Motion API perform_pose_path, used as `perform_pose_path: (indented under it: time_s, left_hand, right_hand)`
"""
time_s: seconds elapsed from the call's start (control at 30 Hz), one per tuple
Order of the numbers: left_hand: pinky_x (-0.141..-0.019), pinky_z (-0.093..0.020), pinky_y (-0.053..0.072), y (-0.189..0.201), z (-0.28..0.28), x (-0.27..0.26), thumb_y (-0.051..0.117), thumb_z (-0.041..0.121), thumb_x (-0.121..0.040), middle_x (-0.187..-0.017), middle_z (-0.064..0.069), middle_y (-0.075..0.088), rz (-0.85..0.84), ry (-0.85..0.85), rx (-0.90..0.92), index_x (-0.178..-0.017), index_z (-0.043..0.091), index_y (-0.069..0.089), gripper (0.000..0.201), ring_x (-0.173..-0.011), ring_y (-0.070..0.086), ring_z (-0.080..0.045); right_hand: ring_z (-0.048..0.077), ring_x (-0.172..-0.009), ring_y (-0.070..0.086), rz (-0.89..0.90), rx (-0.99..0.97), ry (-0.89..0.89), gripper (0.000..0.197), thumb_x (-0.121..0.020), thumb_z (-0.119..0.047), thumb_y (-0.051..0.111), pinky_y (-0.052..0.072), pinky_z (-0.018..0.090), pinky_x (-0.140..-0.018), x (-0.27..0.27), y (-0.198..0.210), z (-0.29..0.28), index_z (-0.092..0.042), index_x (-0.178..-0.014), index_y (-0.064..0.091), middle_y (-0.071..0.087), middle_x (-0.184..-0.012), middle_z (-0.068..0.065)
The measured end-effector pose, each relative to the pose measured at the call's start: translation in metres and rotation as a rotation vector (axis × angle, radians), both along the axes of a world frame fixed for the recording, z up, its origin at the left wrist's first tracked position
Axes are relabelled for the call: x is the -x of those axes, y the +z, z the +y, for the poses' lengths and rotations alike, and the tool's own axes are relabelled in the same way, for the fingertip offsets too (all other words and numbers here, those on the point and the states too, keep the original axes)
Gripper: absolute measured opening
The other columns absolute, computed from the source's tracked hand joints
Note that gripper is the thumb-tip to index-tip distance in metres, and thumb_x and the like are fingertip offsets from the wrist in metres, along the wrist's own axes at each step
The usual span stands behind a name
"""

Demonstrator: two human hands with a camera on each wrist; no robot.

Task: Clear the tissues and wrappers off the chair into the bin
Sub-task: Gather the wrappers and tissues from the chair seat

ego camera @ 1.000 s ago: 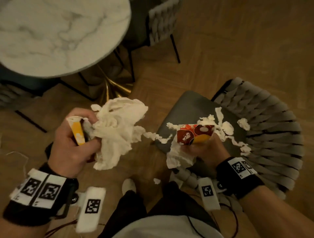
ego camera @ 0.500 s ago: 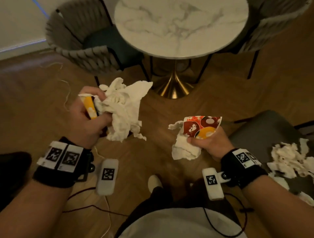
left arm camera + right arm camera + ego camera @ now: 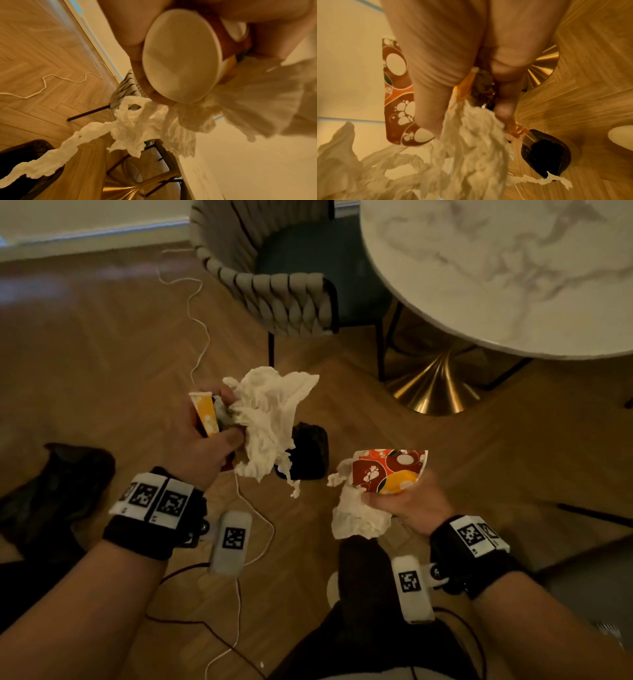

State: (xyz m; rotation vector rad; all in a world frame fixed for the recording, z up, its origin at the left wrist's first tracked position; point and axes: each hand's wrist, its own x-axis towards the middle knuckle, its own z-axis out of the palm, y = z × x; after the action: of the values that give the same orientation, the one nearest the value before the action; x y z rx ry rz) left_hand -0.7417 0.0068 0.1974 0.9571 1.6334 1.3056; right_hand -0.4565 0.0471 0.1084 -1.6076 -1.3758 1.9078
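My left hand [image 3: 219, 422] grips an orange-and-white paper cup [image 3: 205, 412] together with a big wad of white tissues [image 3: 270, 419]. The cup's white base [image 3: 180, 54] and trailing tissue [image 3: 137, 121] fill the left wrist view. My right hand [image 3: 400, 501] holds a flattened red patterned wrapper [image 3: 387, 470] and more tissue [image 3: 356, 518], which the right wrist view shows as the wrapper [image 3: 397, 94] and tissue [image 3: 471, 148]. A small dark bin [image 3: 310, 455] stands on the floor between and just beyond both hands, partly hidden by the left wad. The bin's mouth [image 3: 546, 154] is dark.
A round marble table [image 3: 496, 268] on a gold base [image 3: 435, 388] stands at the right rear, with a woven grey chair [image 3: 274, 292] behind the bin. A white cord [image 3: 202, 337] snakes over the wooden floor. A dark bag [image 3: 58, 484] lies at the left.
The view has swung left, away from the littered chair. Both hands carried their tissues and wrappers along, and the dark bin has come into sight between them.
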Motion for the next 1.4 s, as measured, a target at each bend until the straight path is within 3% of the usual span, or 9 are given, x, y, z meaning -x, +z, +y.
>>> perform_pose_path:
  time_s: [0.17, 0.3, 0.47, 0.63, 0.8, 0.93, 1.1, 1.2, 1.4]
  left_hand:
    - [-0.044, -0.022, 0.038, -0.039, 0.048, 0.033, 0.066, 0.015, -0.058, -0.058, 0.012, 0.057, 0.016, 0.011, 0.065, -0.087, 0.029, 0.055, 0.034, -0.049, 0.046, -0.023]
    - [-0.045, -0.020, 0.044, -0.092, 0.083, 0.055, 0.064, 0.023, -0.052, -0.061, 0.012, 0.059, -0.048, -0.019, 0.157, -0.082, 0.037, 0.060, 0.034, -0.052, 0.053, -0.011]
    - [-0.048, -0.029, 0.047, -0.245, 0.110, 0.083, 0.070, 0.031, -0.048, -0.073, -0.006, 0.058, 0.019, -0.057, 0.470, -0.090, 0.033, 0.056, 0.044, -0.054, 0.055, -0.012]
    - [-0.089, -0.047, 0.051, -0.442, 0.125, 0.093, 0.075, 0.032, -0.066, -0.118, -0.013, 0.060, 0.295, -0.293, 0.884, -0.127, 0.021, 0.048, 0.068, -0.101, 0.058, -0.032]
    - [-0.087, -0.043, 0.048, -0.553, 0.139, 0.088, 0.077, 0.052, -0.063, -0.139, -0.011, 0.040, 0.481, -0.599, 0.992, -0.135, 0.029, 0.031, 0.089, -0.113, 0.051, -0.034]
    - [-0.101, -0.046, 0.041, -0.561, 0.139, 0.083, 0.084, 0.052, -0.053, -0.142, -0.007, 0.035, 0.463, -0.612, 1.005, -0.141, 0.034, 0.021, 0.110, -0.126, 0.042, -0.034]
    - [-0.085, -0.029, 0.044, -0.525, 0.084, 0.103, 0.073, 0.031, -0.076, -0.125, -0.004, 0.056, 0.409, -0.389, 0.926, -0.125, 0.022, 0.051, 0.054, -0.106, 0.054, -0.020]
    - [-0.078, -0.023, 0.042, -0.506, 0.047, 0.123, 0.068, 0.019, -0.082, -0.114, -0.002, 0.062, 0.353, -0.292, 0.944, -0.116, 0.016, 0.060, 0.035, -0.097, 0.057, -0.015]
    - [-0.070, -0.009, 0.044, -0.505, -0.035, 0.176, 0.066, 0.003, -0.082, -0.104, -0.008, 0.066, 0.294, -0.224, 0.975, -0.113, 0.002, 0.061, 0.031, -0.099, 0.061, -0.024]
  right_hand:
    - [0.004, -0.082, 0.067, -0.052, 0.070, 0.081, 0.046, -0.058, -0.020, 0.089, 0.052, 0.025, -0.075, 0.035, -0.037, 0.051, -0.033, -0.090, 0.058, 0.070, -0.092, -0.007]
    - [0.001, -0.082, 0.062, -0.077, 0.097, 0.093, 0.054, -0.059, -0.016, 0.087, 0.044, 0.013, -0.062, 0.056, -0.068, 0.080, -0.030, -0.098, 0.053, 0.065, -0.097, -0.008]
    - [-0.001, -0.084, 0.066, -0.103, 0.114, 0.086, 0.061, -0.054, -0.019, 0.090, 0.051, 0.013, -0.063, 0.071, -0.136, 0.104, -0.031, -0.102, 0.054, 0.066, -0.100, -0.009]
    - [-0.003, -0.094, 0.065, -0.129, 0.089, 0.134, 0.091, -0.039, -0.055, 0.086, 0.053, 0.021, -0.078, 0.082, -0.244, 0.112, -0.027, -0.119, 0.054, 0.067, -0.108, -0.010]
    - [-0.003, -0.095, 0.065, -0.128, 0.002, 0.134, 0.086, -0.034, -0.072, 0.080, 0.052, 0.010, -0.074, 0.095, -0.307, 0.105, -0.038, -0.109, 0.055, 0.068, -0.103, -0.023]
    - [-0.007, -0.090, 0.065, -0.137, 0.017, 0.107, 0.071, -0.045, -0.051, 0.084, 0.049, 0.004, -0.069, 0.106, -0.306, 0.103, -0.031, -0.107, 0.058, 0.068, -0.101, -0.021]
    - [0.000, -0.082, 0.069, -0.132, 0.086, 0.071, 0.053, -0.053, -0.019, 0.091, 0.055, 0.013, -0.067, 0.150, -0.308, 0.117, -0.024, -0.100, 0.066, 0.074, -0.094, -0.005]
    - [0.009, -0.084, 0.070, -0.231, 0.110, 0.084, 0.053, -0.053, -0.022, 0.091, 0.059, 0.028, -0.074, 0.192, -0.358, 0.124, -0.021, -0.101, 0.068, 0.074, -0.097, -0.003]
    - [0.025, -0.111, 0.059, -0.520, 0.020, 0.392, 0.075, -0.064, -0.030, 0.084, 0.046, 0.028, -0.089, 0.259, -0.483, 0.128, -0.024, -0.130, 0.049, 0.059, -0.126, 0.008]
